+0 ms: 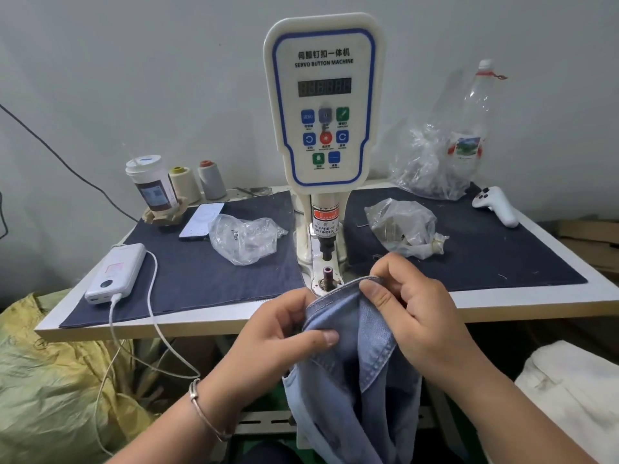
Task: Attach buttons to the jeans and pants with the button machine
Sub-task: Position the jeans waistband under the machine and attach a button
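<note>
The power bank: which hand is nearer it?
Left. The left hand grips the jeans just right of the power bank; the right hand is farther right.

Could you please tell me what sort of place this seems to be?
Probably a small garment workshop: a button machine stands on the table, thread cones sit behind, and both hands hold jeans.

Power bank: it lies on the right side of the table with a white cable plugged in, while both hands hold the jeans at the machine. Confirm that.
Not quite. The power bank lies on the left side of the table, as the head view shows. The rest holds: a white cable is plugged in, and the left hand and right hand hold the jeans at the machine.
</note>
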Tool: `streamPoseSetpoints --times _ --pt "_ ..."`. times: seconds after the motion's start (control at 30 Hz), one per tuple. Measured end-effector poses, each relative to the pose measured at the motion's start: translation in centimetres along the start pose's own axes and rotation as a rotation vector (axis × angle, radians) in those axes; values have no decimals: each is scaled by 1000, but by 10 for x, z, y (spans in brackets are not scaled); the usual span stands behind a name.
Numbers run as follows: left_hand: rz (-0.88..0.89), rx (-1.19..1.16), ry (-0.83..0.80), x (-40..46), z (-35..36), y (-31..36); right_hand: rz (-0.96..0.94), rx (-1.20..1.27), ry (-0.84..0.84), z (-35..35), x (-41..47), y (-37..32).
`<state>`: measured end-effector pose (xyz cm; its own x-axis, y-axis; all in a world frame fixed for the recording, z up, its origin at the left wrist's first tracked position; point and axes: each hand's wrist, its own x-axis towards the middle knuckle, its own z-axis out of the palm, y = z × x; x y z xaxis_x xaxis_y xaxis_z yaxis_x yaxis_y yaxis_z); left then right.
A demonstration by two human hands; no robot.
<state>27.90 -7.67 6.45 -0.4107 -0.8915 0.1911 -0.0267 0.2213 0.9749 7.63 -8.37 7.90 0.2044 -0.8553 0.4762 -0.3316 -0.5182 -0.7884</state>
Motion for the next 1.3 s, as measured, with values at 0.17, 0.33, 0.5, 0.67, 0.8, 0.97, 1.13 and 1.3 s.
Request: streamPoseSetpoints --times 0.17,0.33,0.5,0.67,0.8,0.97,1.13,1.3 --pt "-139 -139 -53 11 -14 -14 314 202 -78 7 8 22" --pt "-240 -193 -31 21 -22 -34 544 488 -59 14 18 43" --pt "-274 -133 47 35 -32 -47 578 504 -51 16 37 61" --pt "-258 15 253 57 -38 -62 551 308 -43 27 62 80" --pt "-208 284 319 73 -38 -77 561 149 -23 31 71 98" --pt "-138 435 327 82 -42 -88 510 54 15 35 74 111" --pt "-112 427 356 85 -44 -93 473 70 7 38 76 117" --pt "-55 404 346 84 -44 -95 465 232 7 41 69 122"
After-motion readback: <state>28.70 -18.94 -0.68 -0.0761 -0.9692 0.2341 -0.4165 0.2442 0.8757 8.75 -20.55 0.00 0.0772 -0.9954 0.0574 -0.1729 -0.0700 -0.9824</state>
